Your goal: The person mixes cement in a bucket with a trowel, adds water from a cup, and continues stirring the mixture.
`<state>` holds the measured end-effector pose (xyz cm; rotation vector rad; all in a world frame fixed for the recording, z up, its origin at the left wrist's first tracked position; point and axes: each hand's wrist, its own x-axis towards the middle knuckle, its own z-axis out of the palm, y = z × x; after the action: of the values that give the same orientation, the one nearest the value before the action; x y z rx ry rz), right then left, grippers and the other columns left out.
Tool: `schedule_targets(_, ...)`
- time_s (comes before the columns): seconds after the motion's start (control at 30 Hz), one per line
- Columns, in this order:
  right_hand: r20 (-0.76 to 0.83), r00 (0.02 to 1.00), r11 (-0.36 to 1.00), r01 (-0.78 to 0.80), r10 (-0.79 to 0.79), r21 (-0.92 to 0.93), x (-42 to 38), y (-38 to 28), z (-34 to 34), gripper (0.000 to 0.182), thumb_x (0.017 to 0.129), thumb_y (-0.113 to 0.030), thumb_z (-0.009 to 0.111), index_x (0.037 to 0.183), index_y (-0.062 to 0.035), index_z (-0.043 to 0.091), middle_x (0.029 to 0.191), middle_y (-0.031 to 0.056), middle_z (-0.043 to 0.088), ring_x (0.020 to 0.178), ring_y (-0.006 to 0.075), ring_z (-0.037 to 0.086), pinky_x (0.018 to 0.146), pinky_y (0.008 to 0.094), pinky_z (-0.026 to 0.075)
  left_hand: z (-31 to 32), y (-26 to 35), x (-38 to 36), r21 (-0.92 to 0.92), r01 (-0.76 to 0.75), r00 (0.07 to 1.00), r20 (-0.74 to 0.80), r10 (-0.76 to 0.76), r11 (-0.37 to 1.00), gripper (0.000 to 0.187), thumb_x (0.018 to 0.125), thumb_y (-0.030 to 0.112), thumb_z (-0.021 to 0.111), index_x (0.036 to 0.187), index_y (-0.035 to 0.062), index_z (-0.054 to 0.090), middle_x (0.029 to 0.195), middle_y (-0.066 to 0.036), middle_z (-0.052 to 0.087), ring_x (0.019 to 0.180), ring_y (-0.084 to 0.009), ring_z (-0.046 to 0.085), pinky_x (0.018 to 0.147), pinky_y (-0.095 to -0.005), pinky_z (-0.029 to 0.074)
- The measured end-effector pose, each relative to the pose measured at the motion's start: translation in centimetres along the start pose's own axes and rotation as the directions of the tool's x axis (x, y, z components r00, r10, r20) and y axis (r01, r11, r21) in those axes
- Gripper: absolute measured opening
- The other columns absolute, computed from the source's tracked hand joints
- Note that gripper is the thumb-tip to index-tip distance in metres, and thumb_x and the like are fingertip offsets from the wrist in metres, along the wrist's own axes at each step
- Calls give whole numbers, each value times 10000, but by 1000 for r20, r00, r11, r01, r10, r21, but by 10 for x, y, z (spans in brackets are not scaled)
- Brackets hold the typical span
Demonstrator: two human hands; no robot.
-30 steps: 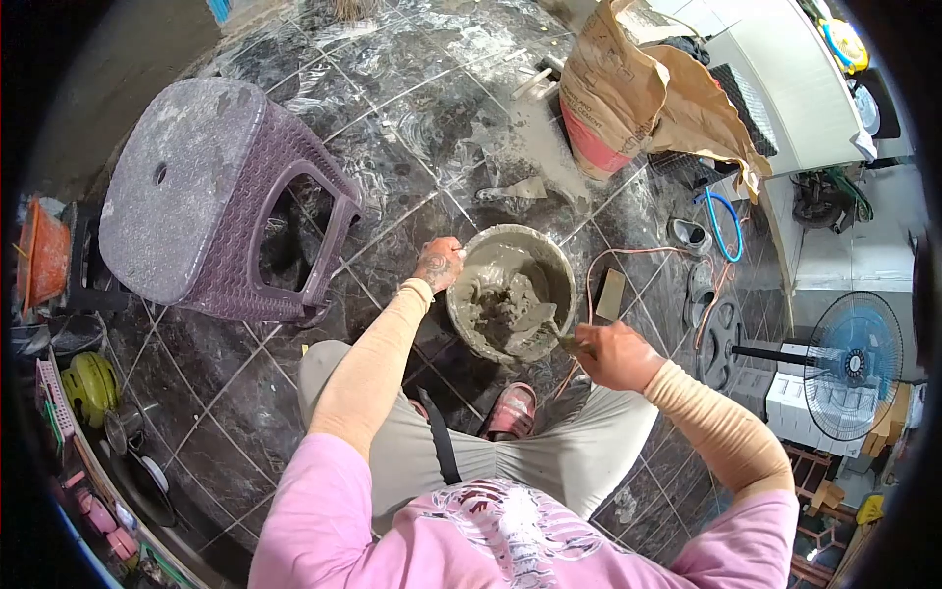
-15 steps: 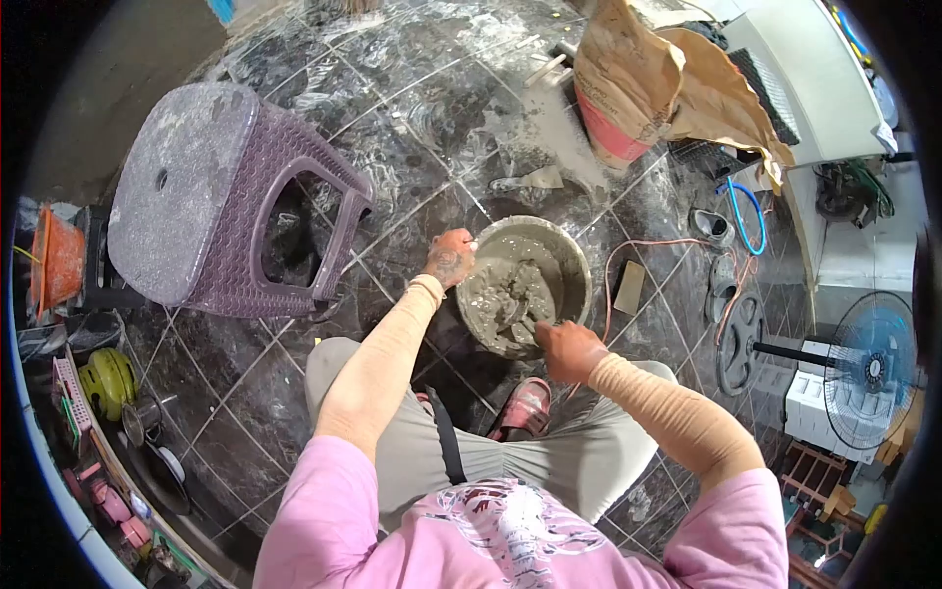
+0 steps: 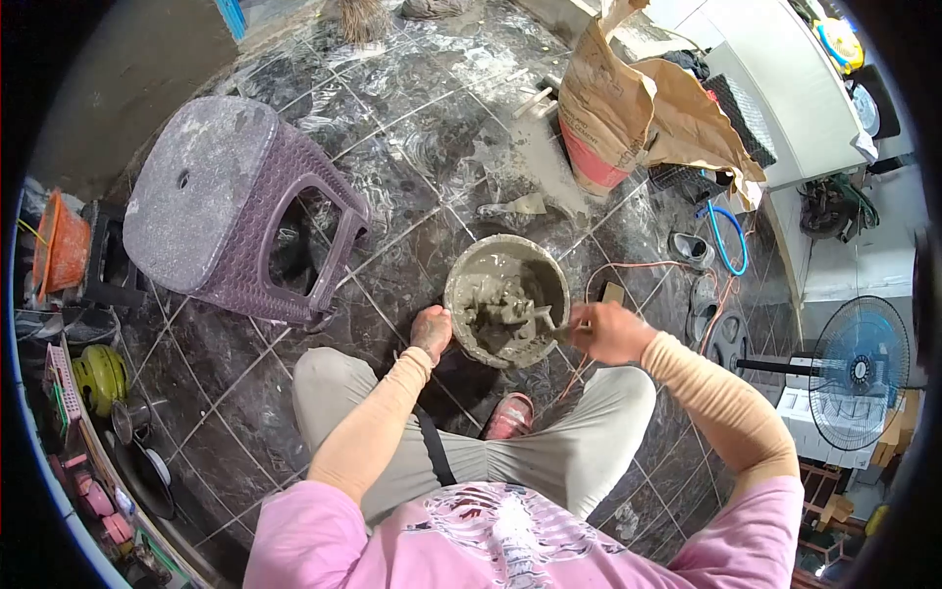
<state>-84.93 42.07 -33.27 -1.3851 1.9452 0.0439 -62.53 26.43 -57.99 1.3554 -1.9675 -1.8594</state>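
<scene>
A round bucket point(image 3: 453, 304) of wet grey cement point(image 3: 500, 270) stands on the tiled floor in front of my knees. My left hand point(image 3: 432, 329) is closed on the bucket's left rim. On the other side, my right hand point(image 3: 610, 332) grips the handle of a cement-coated trowel point(image 3: 542, 318). Its blade reaches over the right rim into the mix and is partly covered by cement. A dark hollow shows in the mix beside it. Beyond the bucket, a scraper with a wide blade point(image 3: 528, 204) lies flat on the floor.
To the left stands a purple plastic stool point(image 3: 201, 187). An opened paper cement bag point(image 3: 603, 118) is at the back right. A small block point(image 3: 612, 294), an orange cord point(image 3: 638, 264), slippers point(image 3: 693, 249) and a standing fan point(image 3: 860, 371) are on the right.
My right hand has moved right and lifted slightly, with the trowel now showing at the bucket's right side. My left hand has slid lower along the left rim. The view has shifted slightly.
</scene>
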Motion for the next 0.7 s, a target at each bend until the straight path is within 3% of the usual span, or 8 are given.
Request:
schedule_targets(0.03, 78, 995, 998, -55, 54, 3, -3, -5, 2, 406, 800, -128, 533, 1202, -75, 543, 823, 212, 667, 783, 342, 668, 753, 425, 532, -5, 17, 1, 109, -41, 999, -30, 45, 993, 282, 902, 253, 478, 832, -9, 557, 807, -239, 546, 751, -399, 543, 666, -434, 427)
schedule_targets(0.13, 146, 983, 969, -78, 115, -233, -9, -39, 0, 467, 765, -93, 533, 1232, -82, 533, 830, 214, 664, 791, 342, 667, 737, 434, 540, -7, 17, 38, 223, -160, 985, -26, 170, 962, 266, 888, 228, 493, 795, -19, 530, 784, -241, 542, 736, -391, 538, 666, -431, 423)
schedule_targets(0.2, 176, 976, 972, -85, 125, -219, 7, -36, 19, 486, 749, -107, 545, 1234, -91, 534, 868, 218, 663, 825, 357, 663, 748, 439, 540, -16, 26, 67, 181, -222, 974, 5, 225, 958, 274, 903, 226, 484, 765, -9, 512, 692, -184, 511, 653, -240, 501, 639, -399, 405)
schedule_targets(0.47, 183, 969, 986, -158, 167, -61, 94, -45, 68, 482, 727, -63, 565, 1209, -63, 540, 924, 251, 650, 884, 388, 649, 775, 441, 532, -26, 42, 91, 211, -311, 950, 81, 301, 927, 244, 898, 215, 494, 794, -6, 509, 684, -150, 476, 649, -237, 487, 649, -372, 413)
schedule_targets(0.6, -38, 947, 935, -309, 320, 174, 107, -31, 87, 407, 698, -127, 588, 1088, -13, 591, 952, 267, 644, 941, 414, 623, 835, 421, 509, -27, 34, 82, -72, -88, 985, 139, 97, 994, 301, 952, 274, 454, 877, 4, 562, 773, -18, 553, 734, -153, 483, 709, -342, 415)
schedule_targets(0.63, -49, 949, 921, -289, 311, 263, 108, -21, 73, 401, 689, -161, 599, 1052, 9, 600, 964, 291, 632, 958, 427, 611, 875, 410, 490, -17, -2, 89, -213, -148, 985, 60, 164, 966, 340, 976, 312, 419, 938, 21, 589, 851, 40, 553, 766, -114, 467, 723, -311, 412)
schedule_targets(0.67, -27, 958, 911, -264, 287, 316, 114, 2, 74, 365, 751, -186, 604, 1069, -7, 575, 852, 251, 652, 777, 348, 667, 635, 415, 547, -17, -20, 85, -237, -1, 1000, 19, 6, 971, 340, 980, 325, 420, 994, 39, 603, 863, 22, 559, 768, -106, 467, 717, -296, 414)
schedule_targets(0.7, 158, 917, 693, -383, 367, 611, 108, 10, 56, 340, 797, -186, 595, 1093, -24, 554, 729, 188, 604, 594, 253, 582, 481, 348, 465, -15, -31, 73, -157, 116, 990, -59, -126, 981, 344, 978, 341, 424, 1026, 59, 615, 842, 11, 566, 770, -104, 481, 693, -270, 404)
